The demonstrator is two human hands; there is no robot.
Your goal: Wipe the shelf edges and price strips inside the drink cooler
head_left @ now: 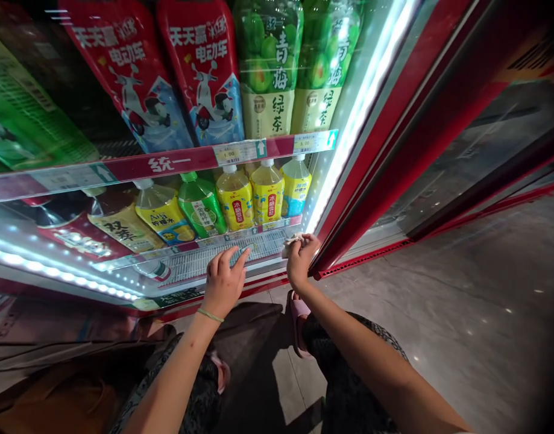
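In the head view, my right hand (301, 260) pinches a crumpled whitish cloth or tissue (291, 242) at the lower right corner of a lit drinks fridge. My left hand (225, 278), a green band round its wrist, hovers before the bottom wire shelf (190, 261) with thumb and fingers apart and nothing between them. Behind the hands stands a row of drink bottles, among them a yellow-labelled bottle (234, 202), a green bottle (202, 208) and a blue-and-yellow bottle (296, 191). One bottle (154, 269) lies low at the left, partly hidden.
A red shelf edge with price tags (168, 163) crosses above the bottles. Larger green tea bottles (268, 72) and red scooter-printed bottles (204, 72) fill the upper shelf. At the right is a red frame (394, 163). My feet in pink slippers (299, 322) stand on grey tiles.
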